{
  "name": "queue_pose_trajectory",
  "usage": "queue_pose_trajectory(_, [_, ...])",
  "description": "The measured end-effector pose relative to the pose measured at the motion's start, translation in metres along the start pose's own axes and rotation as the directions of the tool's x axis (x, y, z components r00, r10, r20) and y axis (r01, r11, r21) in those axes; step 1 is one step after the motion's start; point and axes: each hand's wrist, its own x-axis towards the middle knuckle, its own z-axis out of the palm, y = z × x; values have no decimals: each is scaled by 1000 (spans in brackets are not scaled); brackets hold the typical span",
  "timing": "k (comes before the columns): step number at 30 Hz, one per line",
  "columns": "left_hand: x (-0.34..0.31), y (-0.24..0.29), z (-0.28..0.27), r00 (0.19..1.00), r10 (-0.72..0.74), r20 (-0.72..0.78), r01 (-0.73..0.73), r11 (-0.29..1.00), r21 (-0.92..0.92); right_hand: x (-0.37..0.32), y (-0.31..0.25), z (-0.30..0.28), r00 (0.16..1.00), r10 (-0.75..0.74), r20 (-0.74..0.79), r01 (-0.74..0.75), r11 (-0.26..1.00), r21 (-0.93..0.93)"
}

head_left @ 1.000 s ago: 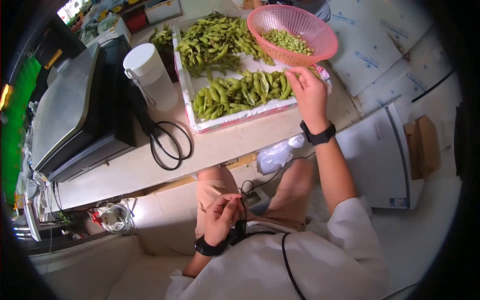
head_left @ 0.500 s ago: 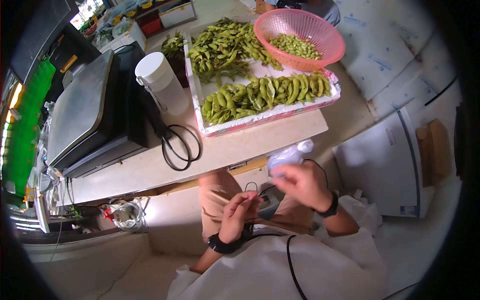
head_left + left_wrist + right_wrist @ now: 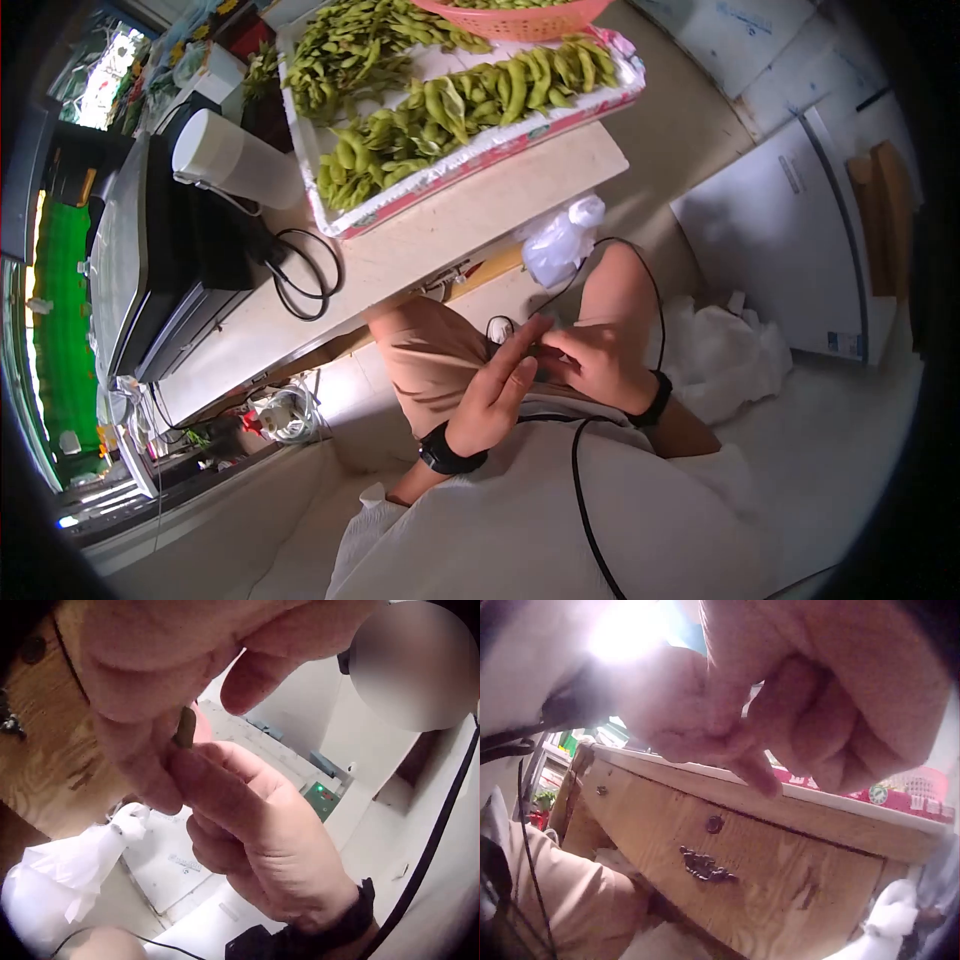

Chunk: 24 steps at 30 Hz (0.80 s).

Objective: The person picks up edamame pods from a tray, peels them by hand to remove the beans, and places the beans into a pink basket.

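On the pale tabletop (image 3: 490, 205) we locate, left to right in the head view: a metal-topped black device (image 3: 185, 255), a white-lidded bottle (image 3: 240, 162), a looped black cable (image 3: 341, 268), and a shallow foam tray (image 3: 490, 152).

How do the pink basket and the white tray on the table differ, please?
The basket is pink, while the tray is white with red on its outer side. The basket is rounded with small holes; the tray is straight-sided. The basket holds small beans, the tray whole pods. Both hold green produce.
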Motion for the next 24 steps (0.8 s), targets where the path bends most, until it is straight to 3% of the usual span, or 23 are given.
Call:
queue_pose_trajectory(8, [-4, 10, 6, 991, 17, 136, -41, 983, 180, -1, -1, -11, 992, -116, -39, 117, 993, 26])
queue_pose_trajectory(10, [-4, 14, 9, 1000, -21, 2, 21, 983, -181, 0, -8, -17, 998, 61, -1, -58, 955, 290])
queue_pose_trajectory(12, [-6, 9, 3, 999, -36, -25, 30, 980, -196, -1, -8, -16, 997, 80, -5, -74, 943, 324])
queue_pose_trajectory(14, [-10, 4, -2, 994, -65, -86, 44, 971, -235, -1, -10, -11, 991, 128, -30, -99, 874, 475])
queue_pose_trajectory(16, [-7, 5, 0, 988, -48, -148, 16, 978, -210, 1, -13, -7, 990, 142, -18, -115, 863, 492])
queue_pose_trajectory(18, [-6, -1, -3, 984, 98, -150, -113, 989, -93, 1, -14, -5, 988, 153, -4, -130, 851, 509])
queue_pose_trajectory(20, [-5, -4, -2, 981, 92, -174, -109, 989, -96, -1, -12, -5, 972, 210, 108, -237, 851, 470])
queue_pose_trajectory(22, [-6, -4, 0, 977, 86, -196, -107, 989, -98, -1, -15, -6, 960, 257, 108, -276, 826, 492])
queue_pose_trajectory(24, [-8, -3, 1, 958, -91, -271, 31, 975, -219, -2, -16, -5, 947, 303, 108, -313, 798, 514])
